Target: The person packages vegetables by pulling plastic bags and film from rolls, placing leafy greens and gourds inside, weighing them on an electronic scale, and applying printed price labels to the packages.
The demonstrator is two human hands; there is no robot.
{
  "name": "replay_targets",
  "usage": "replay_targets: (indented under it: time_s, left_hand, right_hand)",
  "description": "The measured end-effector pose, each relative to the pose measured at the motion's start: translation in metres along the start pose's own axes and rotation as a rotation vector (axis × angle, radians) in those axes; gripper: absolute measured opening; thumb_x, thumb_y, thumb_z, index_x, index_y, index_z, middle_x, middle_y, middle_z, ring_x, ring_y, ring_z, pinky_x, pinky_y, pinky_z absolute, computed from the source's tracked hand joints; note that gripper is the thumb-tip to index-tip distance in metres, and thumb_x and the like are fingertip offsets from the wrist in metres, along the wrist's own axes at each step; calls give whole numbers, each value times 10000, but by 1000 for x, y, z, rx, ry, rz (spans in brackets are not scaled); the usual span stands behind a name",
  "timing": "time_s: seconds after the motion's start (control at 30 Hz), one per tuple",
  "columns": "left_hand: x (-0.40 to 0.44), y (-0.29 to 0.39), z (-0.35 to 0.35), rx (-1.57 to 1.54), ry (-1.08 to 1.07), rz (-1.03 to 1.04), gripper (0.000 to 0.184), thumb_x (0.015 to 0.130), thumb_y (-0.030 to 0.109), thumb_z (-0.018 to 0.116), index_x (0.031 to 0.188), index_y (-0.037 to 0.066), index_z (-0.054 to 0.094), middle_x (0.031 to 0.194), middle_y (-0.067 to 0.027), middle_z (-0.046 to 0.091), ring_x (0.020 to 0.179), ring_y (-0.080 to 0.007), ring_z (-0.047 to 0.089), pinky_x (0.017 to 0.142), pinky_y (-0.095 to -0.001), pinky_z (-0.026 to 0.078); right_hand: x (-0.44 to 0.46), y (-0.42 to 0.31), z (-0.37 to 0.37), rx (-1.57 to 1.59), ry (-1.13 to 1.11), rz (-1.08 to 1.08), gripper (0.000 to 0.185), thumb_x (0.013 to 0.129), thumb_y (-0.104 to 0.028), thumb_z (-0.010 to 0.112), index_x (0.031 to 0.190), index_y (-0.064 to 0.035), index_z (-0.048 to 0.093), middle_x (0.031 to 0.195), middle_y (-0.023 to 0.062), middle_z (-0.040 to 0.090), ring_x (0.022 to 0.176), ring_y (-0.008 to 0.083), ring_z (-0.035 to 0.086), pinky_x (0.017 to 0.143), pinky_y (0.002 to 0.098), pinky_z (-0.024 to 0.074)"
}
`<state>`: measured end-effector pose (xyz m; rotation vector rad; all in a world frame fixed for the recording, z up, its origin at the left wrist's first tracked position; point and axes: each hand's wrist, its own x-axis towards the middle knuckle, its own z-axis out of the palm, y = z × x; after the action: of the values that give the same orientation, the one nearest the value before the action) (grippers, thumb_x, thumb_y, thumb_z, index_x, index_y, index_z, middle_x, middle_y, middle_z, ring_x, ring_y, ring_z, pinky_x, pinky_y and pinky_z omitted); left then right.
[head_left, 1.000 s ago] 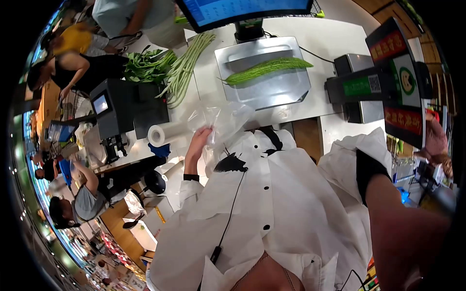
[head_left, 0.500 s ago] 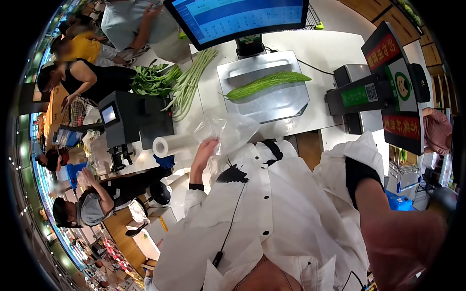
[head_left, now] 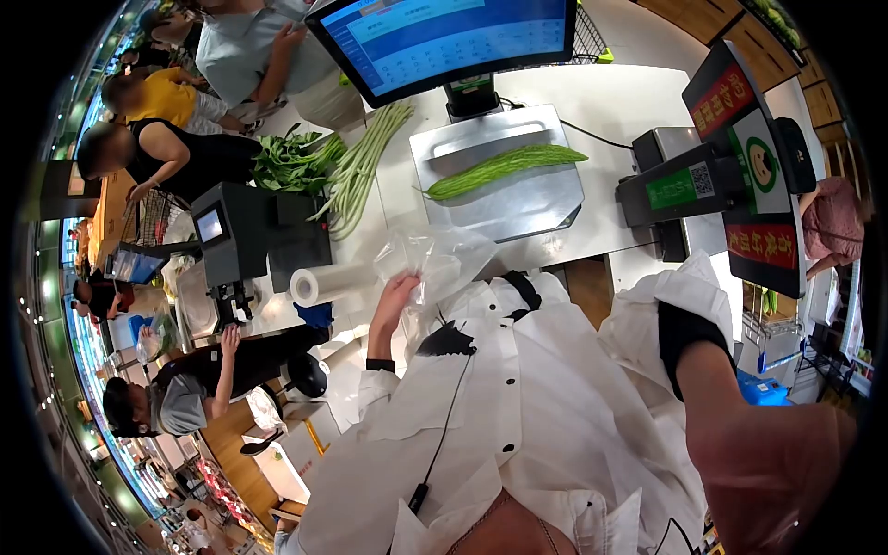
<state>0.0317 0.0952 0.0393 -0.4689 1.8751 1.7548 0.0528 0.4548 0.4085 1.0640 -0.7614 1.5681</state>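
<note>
My left hand (head_left: 396, 298) pinches a clear plastic bag (head_left: 439, 252) in front of my white shirt. Just left of the bag, a roll of clear plastic bags (head_left: 317, 286) lies on the counter. Beyond it, a long green bitter gourd (head_left: 504, 170) rests across the metal plate of a scale (head_left: 518, 215), apart from both hands. My right arm rises close to the camera at lower right. There my right hand (head_left: 786, 472) is a blurred shape, its fingers not distinguishable.
Long beans (head_left: 365, 166) and leafy greens (head_left: 294, 159) lie on the counter's left side, near a black label printer (head_left: 245, 236). A screen (head_left: 444, 42) stands behind the scale. At right is a stand with a QR code (head_left: 680, 188). Several people are at left.
The bag in my left hand has shifted slightly and spread a little. At left, a person in grey has moved an arm toward the printer. The gourd stays on the scale.
</note>
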Motion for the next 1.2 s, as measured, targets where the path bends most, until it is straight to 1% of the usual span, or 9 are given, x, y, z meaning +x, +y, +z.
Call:
replay_targets:
  time_s: [0.33,0.63,0.7,0.73,0.8,0.9,1.2]
  left_hand:
    - [-2,3,8,4,15,-3,213,862,181,544,944,16,650,841,19,604,777,-79,520,722,-215,393]
    - [-3,-5,1,-3,34,-12,241,863,190,545,977,7,651,862,3,611,803,-93,523,736,-221,400]
    - [-3,-7,-3,24,28,-66,340,867,189,542,1111,-32,624,1023,-34,633,949,-122,551,868,-247,401]
    - [-3,-7,-3,22,30,-67,340,867,189,542,1111,-32,624,1023,-34,633,949,-122,551,868,-247,401]
    - [-3,-8,-2,-13,50,-25,254,859,196,553,994,5,652,868,3,613,809,-96,528,743,-225,404]
    - [-1,-11,-7,2,16,-36,256,858,195,555,997,3,652,871,4,614,814,-97,533,753,-226,407]
    - [-2,-9,-9,3,13,-54,265,868,195,549,1017,1,651,890,0,620,822,-94,535,760,-227,409]
  right_hand:
    - [3,-4,-1,4,-2,-6,53,846,-108,594,881,-79,622,880,19,638,762,107,587,653,230,471]
    - [4,2,2,20,-1,10,57,841,-113,597,880,-82,626,887,16,641,775,109,591,660,231,475]
    - [3,3,4,21,-1,13,58,840,-114,598,880,-82,627,888,16,642,778,109,592,662,231,475]
    - [3,4,4,21,-4,16,59,840,-114,598,880,-82,628,889,15,642,780,110,593,663,232,476]
    - [3,5,6,18,-5,17,60,839,-115,599,880,-83,629,891,15,643,783,110,594,664,232,476]
    - [4,6,8,16,-8,20,62,837,-117,600,879,-84,630,893,13,644,787,111,595,667,232,478]
    - [1,9,15,-34,-20,52,67,832,-122,603,879,-86,635,900,10,648,800,113,599,674,234,481]
